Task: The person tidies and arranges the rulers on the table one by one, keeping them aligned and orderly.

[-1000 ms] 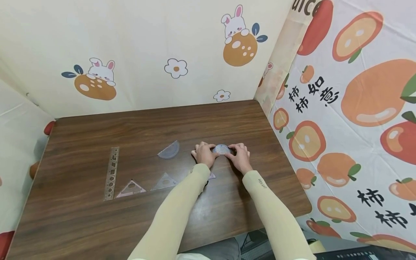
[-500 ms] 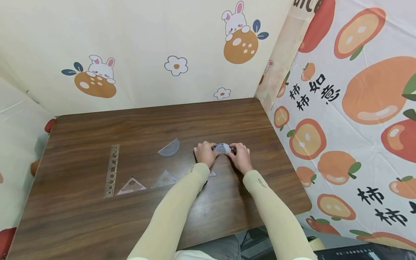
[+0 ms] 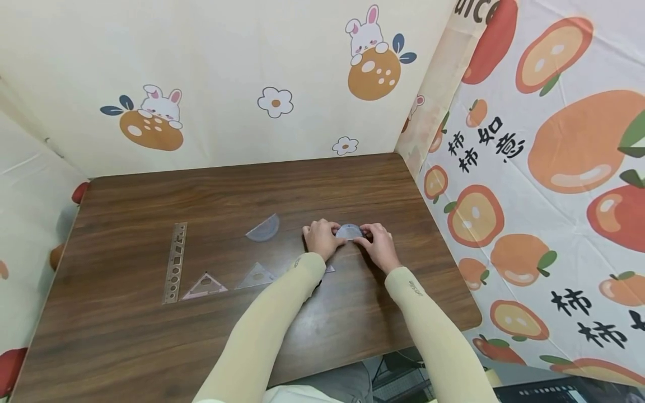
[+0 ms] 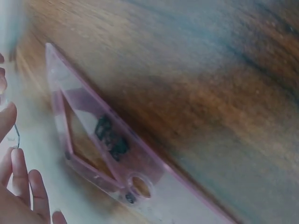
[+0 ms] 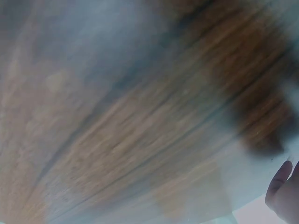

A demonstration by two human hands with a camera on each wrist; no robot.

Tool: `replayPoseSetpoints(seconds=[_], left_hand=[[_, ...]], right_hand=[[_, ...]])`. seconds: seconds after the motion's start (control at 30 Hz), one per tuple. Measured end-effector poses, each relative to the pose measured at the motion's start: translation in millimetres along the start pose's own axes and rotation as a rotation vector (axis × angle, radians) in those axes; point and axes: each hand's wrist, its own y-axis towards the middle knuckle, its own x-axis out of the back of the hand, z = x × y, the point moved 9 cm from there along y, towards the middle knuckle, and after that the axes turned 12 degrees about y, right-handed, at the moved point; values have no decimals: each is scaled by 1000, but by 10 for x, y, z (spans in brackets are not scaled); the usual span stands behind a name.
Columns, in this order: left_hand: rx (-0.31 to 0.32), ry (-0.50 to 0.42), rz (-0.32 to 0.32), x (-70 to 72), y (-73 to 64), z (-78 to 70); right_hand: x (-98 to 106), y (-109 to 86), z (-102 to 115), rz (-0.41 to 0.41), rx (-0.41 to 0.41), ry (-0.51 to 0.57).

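Observation:
A clear bluish protractor [image 3: 349, 232] lies between my two hands at the right of the table in the head view, its straight edge towards me. My left hand [image 3: 321, 238] pinches its left end with thumb and fingers. At the other end, the thumb and fingers of my right hand [image 3: 381, 246] pinch the rim. Under my left forearm a pinkish set square [image 4: 149, 172] lies on the table, mostly hidden in the head view. The right wrist view catches only some fingers [image 5: 280, 184] of my right hand at its lower right edge.
Left of my hands lie a second protractor [image 3: 264, 229], a clear set square [image 3: 256, 276], a pinkish set square [image 3: 205, 286] and a ruler with cut-out shapes [image 3: 175, 263]. The brown wooden table [image 3: 126, 341] meets patterned curtains at the back and right.
Between my hands the protractor has shifted slightly to the right and changed its tilt. My right hand has moved a little to the right too. The other drawing tools stay put.

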Motion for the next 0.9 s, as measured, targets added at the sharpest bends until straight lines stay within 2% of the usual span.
replayPoseSetpoints(seconds=[0.2,0.4,0.7,0.9], left_hand=[[-22,-2,-6,83,-59,-57],[-72,51,-2,141,-136,-116],[-153,211,25,92,-209,-183],[-179,286,102,22,-256,-194]], right_hand=[[78,-72,46,5,24,22],[116,-154,77,39,40,19],[102,-299,54,64,61,-24],[70,-400,58,61,96,-41]])
